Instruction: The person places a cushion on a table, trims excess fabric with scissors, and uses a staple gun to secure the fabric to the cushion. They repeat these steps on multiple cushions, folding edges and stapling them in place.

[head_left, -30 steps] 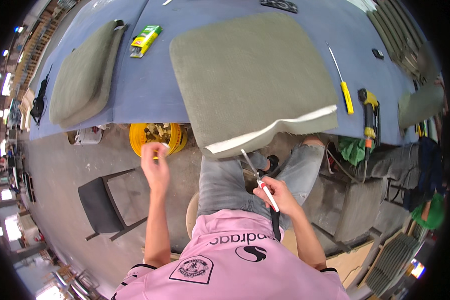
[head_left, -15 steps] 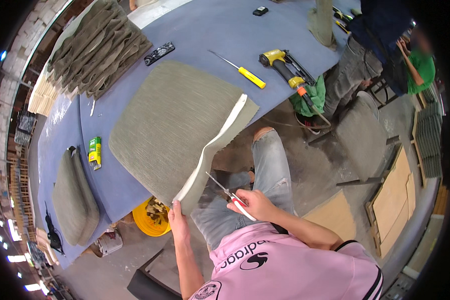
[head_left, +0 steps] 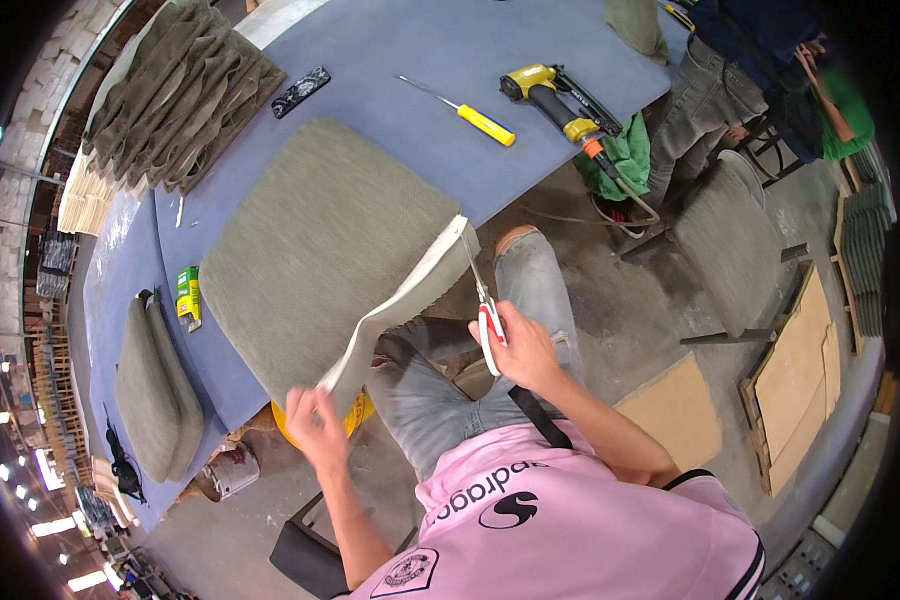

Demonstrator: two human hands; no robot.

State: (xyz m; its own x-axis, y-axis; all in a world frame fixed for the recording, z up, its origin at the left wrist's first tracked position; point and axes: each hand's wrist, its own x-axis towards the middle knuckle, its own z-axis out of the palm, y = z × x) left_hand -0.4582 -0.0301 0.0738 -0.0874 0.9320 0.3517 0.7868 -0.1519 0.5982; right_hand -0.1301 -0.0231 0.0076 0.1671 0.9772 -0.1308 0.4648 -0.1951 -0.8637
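A large olive-green upholstered seat cushion (head_left: 320, 240) lies on the blue work table (head_left: 390, 50), its near edge overhanging toward me with pale foam showing along it. My left hand (head_left: 315, 425) grips the lower corner of that fabric edge. My right hand (head_left: 515, 345) holds red-handled scissors (head_left: 482, 295), their blades pointing up at the cushion's near right corner. My knees in torn grey jeans sit below the cushion.
On the table lie a yellow screwdriver (head_left: 470, 112), a yellow pneumatic stapler (head_left: 550, 95), a small green box (head_left: 188, 295), stacked green covers (head_left: 185, 95) and two finished cushions (head_left: 155, 390). A yellow bucket (head_left: 355, 415) stands under the table. Another person (head_left: 760, 70) sits at upper right beside a chair (head_left: 730, 250).
My left hand has come up from beside the bucket and taken the cushion's lower fabric edge. My right hand has brought the scissors up to the cushion's corner. The view has swung round.
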